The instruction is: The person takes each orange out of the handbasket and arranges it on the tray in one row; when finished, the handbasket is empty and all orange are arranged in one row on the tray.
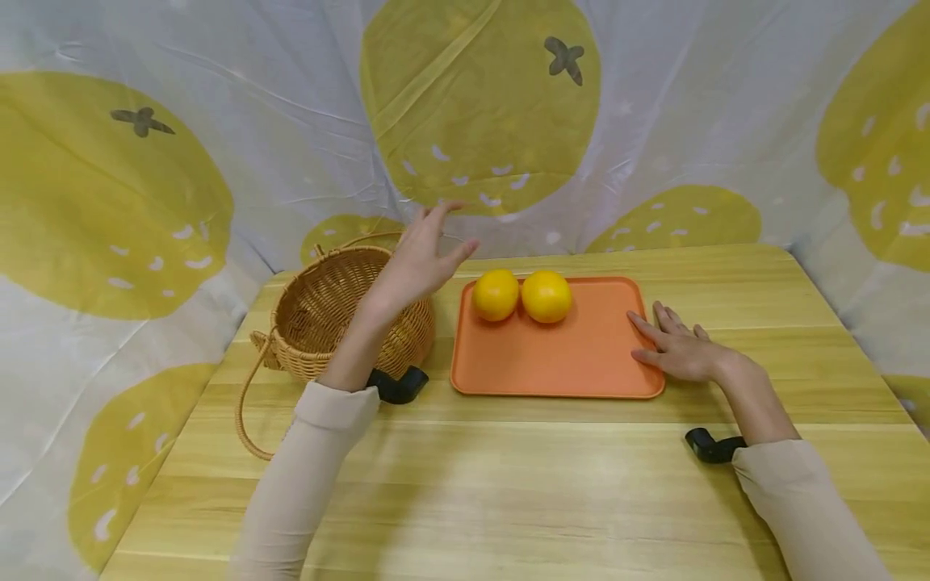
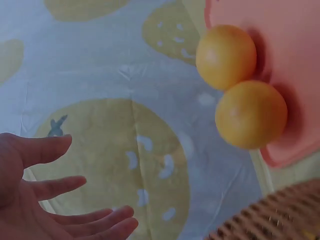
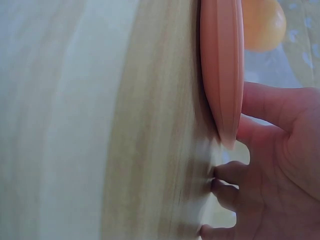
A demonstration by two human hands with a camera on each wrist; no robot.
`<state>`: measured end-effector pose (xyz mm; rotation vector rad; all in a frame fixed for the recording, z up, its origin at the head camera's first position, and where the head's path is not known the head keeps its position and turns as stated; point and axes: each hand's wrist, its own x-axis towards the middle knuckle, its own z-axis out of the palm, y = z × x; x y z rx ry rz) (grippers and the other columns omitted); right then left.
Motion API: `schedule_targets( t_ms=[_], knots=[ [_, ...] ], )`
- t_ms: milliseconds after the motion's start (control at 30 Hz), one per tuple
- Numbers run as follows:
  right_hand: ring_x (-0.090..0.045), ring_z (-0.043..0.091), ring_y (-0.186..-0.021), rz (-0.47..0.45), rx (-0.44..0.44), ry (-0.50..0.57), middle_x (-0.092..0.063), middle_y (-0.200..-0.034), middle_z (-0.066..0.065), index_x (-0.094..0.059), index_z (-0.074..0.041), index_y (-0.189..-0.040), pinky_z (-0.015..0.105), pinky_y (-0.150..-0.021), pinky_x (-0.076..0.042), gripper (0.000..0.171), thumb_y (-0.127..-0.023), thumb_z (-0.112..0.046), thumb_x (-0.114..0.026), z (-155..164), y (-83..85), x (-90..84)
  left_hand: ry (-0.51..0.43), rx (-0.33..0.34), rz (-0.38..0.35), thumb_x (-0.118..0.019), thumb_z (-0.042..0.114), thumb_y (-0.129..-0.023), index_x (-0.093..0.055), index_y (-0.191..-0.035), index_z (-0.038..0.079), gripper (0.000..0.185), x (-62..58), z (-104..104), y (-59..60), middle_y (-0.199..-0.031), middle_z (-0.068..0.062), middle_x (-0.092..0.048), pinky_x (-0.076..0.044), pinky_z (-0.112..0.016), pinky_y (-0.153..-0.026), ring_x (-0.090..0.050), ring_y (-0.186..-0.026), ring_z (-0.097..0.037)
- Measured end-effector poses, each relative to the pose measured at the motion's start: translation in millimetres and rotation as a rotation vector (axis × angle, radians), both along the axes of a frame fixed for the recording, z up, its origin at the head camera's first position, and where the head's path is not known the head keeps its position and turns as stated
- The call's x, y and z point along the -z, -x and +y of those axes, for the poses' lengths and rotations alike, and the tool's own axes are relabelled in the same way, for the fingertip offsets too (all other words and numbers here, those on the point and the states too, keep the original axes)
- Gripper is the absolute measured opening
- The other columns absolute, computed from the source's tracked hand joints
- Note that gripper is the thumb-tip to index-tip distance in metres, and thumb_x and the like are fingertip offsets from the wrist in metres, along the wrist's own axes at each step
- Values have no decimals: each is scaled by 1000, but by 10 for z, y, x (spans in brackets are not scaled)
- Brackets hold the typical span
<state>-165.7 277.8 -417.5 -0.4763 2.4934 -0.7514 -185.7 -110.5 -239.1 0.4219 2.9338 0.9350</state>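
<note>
Two oranges point(image 1: 546, 296) sit side by side at the back left of a flat orange tray point(image 1: 552, 363). My left hand point(image 1: 417, 262) hovers over the right side of a wicker basket point(image 1: 407, 339), holding nothing. Its fingers and thumb are spread in the left wrist view, apart from the oranges point(image 2: 251, 115). At the tray's right end, my right hand point(image 1: 679, 347) rests with fingers extended. In the right wrist view its thumb and index finger touch the tray rim point(image 3: 222, 65), and the other fingertips are down on the table.
The basket's thin handle point(image 1: 250, 403) hangs over its left side onto the wooden table point(image 1: 538, 492). Behind the table hangs a pale cloth point(image 1: 291, 145) with large yellow fruit prints. A black wrist mount point(image 1: 398, 386) juts from the left wrist, another point(image 1: 714, 446) from the right.
</note>
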Motion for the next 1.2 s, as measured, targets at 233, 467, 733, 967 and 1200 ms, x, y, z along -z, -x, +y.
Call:
schedule_targets(
  t_ms=[233,467,733,967,1200],
  knots=[
    [15,55,-154,-19,-4,-27,17,-166,35,-11,-4,-166,80,-113,11,78,-109,-41,-50,-83,-66,-192,7,22,-115,-58,22,-106,-53,-140,2,39,-131,-506,183,-147,-24,-53,-47,-55,-108,-55,-134,-42],
    [16,53,-155,-2,5,4,17,-168,33,-12,-11,-167,80,-113,11,81,-107,-50,-49,-20,-21,-61,52,123,-215,-63,23,-104,-66,-125,2,30,-145,-1072,320,-125,-18,-68,-47,-40,-99,-64,-116,-30],
    [17,48,-157,13,5,-10,20,-170,24,-8,-24,-168,79,-113,11,107,-88,-91,-33,129,107,228,81,313,-470,-64,16,-103,-63,-136,4,35,-37,-1537,470,-146,-16,-59,-49,-38,-107,-56,-134,-34],
    [16,48,-157,21,0,5,19,-170,25,-9,-24,-168,80,-113,10,99,-94,-84,-36,148,108,239,154,379,-649,-65,8,-101,-53,-146,-1,47,30,-1627,625,-156,-21,-46,-50,-49,-109,-49,-139,-48],
    [15,50,-156,15,4,5,18,-169,29,-10,-18,-168,80,-113,9,82,-106,-56,-47,22,-5,32,276,404,-667,-70,0,-93,-58,-144,5,53,75,-1608,764,-153,-20,-49,-49,-46,-107,-44,-142,-40]
  ],
)
